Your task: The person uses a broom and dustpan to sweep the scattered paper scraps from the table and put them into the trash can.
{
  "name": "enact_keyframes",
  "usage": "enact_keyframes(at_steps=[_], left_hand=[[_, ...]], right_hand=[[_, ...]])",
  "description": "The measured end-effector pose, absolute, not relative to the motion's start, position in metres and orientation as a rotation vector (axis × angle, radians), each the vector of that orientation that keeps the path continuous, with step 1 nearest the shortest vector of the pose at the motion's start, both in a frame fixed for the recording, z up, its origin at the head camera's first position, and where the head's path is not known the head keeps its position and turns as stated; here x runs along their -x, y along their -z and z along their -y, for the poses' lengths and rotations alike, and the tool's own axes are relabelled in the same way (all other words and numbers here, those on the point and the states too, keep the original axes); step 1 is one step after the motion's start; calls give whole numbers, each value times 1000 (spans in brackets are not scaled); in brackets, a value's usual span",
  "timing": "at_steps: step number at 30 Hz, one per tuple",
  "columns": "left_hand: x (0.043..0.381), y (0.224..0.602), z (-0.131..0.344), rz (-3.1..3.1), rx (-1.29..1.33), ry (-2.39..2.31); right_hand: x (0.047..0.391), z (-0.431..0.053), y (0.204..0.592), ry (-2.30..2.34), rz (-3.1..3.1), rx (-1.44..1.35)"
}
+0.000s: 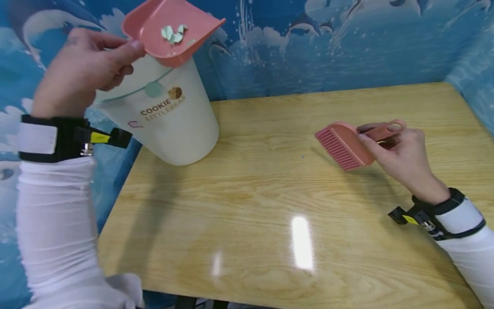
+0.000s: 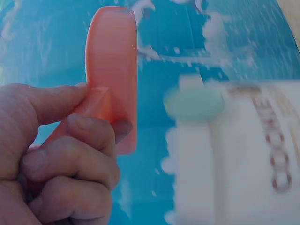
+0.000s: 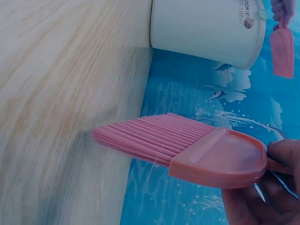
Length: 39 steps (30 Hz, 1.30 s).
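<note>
My left hand [image 1: 86, 68] grips the handle of a pink dustpan [image 1: 193, 21], held up over a white bin [image 1: 185, 116] with cookie lettering. Crumpled pale green paper scraps [image 1: 173, 34] lie in the pan. In the left wrist view the dustpan [image 2: 112, 56] shows side-on, fingers curled round its handle, apart from the blurred bin [image 2: 243, 154]. To the right, my right hand [image 1: 405, 154] holds a pink hand brush [image 1: 345, 146] by its handle, just above the table. The right wrist view shows the brush's bristles [image 3: 150, 136] pointing at the tabletop.
The wooden table [image 1: 251, 206] spans the middle, with the bin standing at its back left. A blue wall covering with dolphins [image 1: 328, 51] rises behind it. A tiny blue speck [image 1: 302, 156] lies on the table left of the brush.
</note>
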<state>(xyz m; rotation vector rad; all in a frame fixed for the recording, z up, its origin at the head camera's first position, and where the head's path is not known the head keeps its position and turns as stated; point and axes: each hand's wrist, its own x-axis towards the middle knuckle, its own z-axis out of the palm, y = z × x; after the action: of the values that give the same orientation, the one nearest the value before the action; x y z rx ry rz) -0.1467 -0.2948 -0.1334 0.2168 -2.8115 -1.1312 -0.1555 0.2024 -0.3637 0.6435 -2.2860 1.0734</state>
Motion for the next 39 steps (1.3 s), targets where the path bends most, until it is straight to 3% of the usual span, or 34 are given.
enact_keyframes(at_steps=[8, 25, 39], left_hand=[[151, 137, 328, 2793, -347, 1192], [137, 147, 347, 2859, -598, 614], [140, 153, 346, 2885, -457, 338]], right_hand=[[155, -208, 365, -1097, 2298, -637], [159, -211, 361, -1124, 2291, -627], [161, -212, 367, -1082, 2288, -645]])
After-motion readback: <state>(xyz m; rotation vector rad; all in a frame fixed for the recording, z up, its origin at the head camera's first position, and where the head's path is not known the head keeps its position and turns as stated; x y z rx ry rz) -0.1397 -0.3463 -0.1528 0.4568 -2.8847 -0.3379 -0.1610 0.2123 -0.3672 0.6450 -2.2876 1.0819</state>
